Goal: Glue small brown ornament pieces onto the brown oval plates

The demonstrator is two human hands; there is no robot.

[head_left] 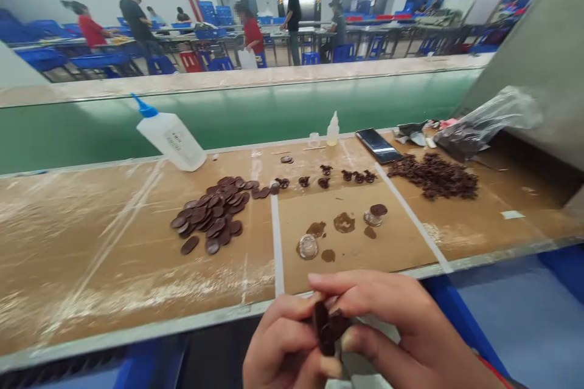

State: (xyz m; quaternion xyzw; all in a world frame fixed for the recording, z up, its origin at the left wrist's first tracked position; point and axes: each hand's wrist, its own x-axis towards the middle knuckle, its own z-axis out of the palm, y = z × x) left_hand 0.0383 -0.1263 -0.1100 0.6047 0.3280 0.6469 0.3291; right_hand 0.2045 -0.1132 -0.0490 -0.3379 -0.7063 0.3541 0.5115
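My left hand (283, 346) and my right hand (401, 328) meet at the bottom of the view, below the table's front edge. Both are closed around a small dark brown piece (327, 325), a round disc with a bow-like part, pinched between their fingertips. On the table beyond lies a heap of brown round discs (212, 216). A heap of dark brown bow-shaped parts (433, 175) lies at the right. A short row of assembled brown pieces (337, 177) runs between the heaps.
A white glue bottle with a blue tip (170, 137) leans at the back left, a small dropper bottle (333, 129) and a black phone (378, 144) farther right. Glue blots and a clear cap (307, 247) sit on the cardboard mat. A plastic bag (483, 124) lies at right. Other people work at far tables.
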